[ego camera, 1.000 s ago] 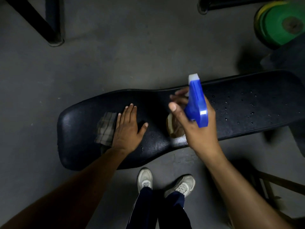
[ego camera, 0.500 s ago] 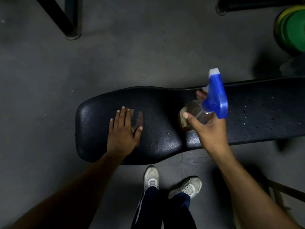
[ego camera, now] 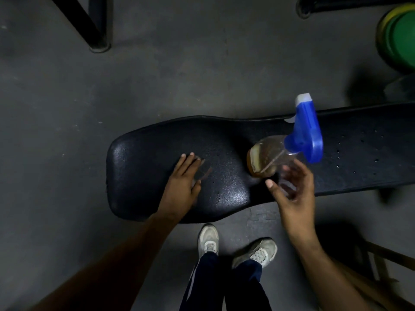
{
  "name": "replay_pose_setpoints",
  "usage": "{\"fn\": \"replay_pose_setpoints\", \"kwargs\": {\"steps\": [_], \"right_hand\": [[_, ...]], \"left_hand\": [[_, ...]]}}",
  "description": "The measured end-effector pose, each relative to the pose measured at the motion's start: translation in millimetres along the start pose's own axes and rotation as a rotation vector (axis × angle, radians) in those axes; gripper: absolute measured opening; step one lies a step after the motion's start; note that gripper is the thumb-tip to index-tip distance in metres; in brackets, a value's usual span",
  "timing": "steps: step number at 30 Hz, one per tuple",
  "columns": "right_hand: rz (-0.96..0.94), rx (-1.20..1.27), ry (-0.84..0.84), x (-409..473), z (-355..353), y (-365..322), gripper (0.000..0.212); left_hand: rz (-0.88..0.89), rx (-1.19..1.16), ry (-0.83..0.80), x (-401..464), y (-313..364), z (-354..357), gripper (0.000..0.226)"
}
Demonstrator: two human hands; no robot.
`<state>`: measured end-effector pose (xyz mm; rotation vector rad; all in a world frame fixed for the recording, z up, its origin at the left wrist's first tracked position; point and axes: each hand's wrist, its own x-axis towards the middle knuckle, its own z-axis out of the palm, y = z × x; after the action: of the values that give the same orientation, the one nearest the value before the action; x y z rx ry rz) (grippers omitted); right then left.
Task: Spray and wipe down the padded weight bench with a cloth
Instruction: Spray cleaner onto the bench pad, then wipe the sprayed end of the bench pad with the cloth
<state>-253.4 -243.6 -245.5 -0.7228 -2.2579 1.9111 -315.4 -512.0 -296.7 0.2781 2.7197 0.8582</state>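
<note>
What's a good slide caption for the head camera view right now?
Left hand presses a cloth on the black padded bench; right hand open beside the spray bottle.

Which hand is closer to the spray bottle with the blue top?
The right hand, open just beside the spray bottle standing on the bench. The left hand is farther along the pad, pressing the cloth.
</note>
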Motion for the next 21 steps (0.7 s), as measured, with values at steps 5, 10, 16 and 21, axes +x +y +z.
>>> {"fn": "replay_pose_setpoints", "kwargs": {"steps": [5, 10, 16, 21], "right_hand": [[0.134, 0.039, 0.034, -32.8, -1.4, 23.4, 0.056], [0.292, 0.089, 0.010, -52.7, -3.3, 40.7, 0.030], [0.533, 0.368, 0.041, -47.6, -38.5, 34.1, 0.020], [0.466, 0.457, 0.216, -31.5, -106.4, 36.6, 0.021]], "left_hand": [[0.103, -0.073, -0.088, -25.2, 23.3, 25.8, 0.060], [0.257, -0.170, -0.193, -46.6, 65.5, 67.4, 0.056], [0.318, -0.249, -0.347, -39.1, 146.7, 103.9, 0.062], [0.276, -0.351, -0.427, -13.8, 210.1, 119.5, 0.073]]}}
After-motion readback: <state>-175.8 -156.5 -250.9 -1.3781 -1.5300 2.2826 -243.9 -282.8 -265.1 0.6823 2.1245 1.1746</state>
